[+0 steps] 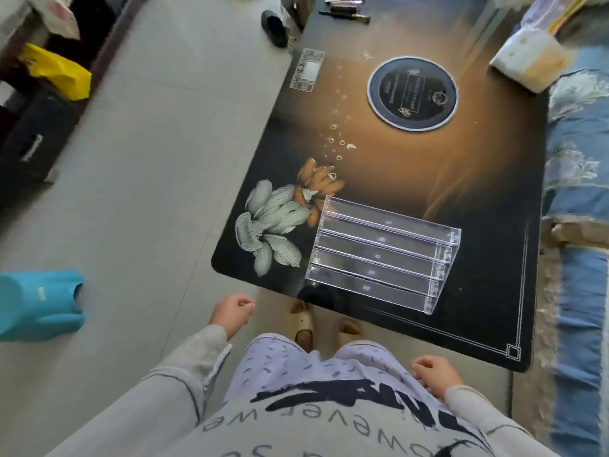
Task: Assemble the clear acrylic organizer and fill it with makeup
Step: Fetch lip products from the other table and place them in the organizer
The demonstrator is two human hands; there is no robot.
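Observation:
A clear acrylic organizer [382, 253] with several stepped rows stands near the front edge of a dark table [412, 173] with a flower print. Its rows hold nothing. Several dark makeup tubes [347, 8] lie at the table's far end. My left hand [232, 313] hangs by my side over the floor, left of the table, its fingers curled with nothing in them. My right hand [435, 374] rests at my hip below the table's front edge, fingers loosely curled and holding nothing.
A round black plate [412, 93] is set in the table's middle. A pack of tissues [530, 59] lies at the far right. A blue sofa [576, 192] runs along the right. A blue stool [39, 305] and a yellow bag [56, 70] are on the left.

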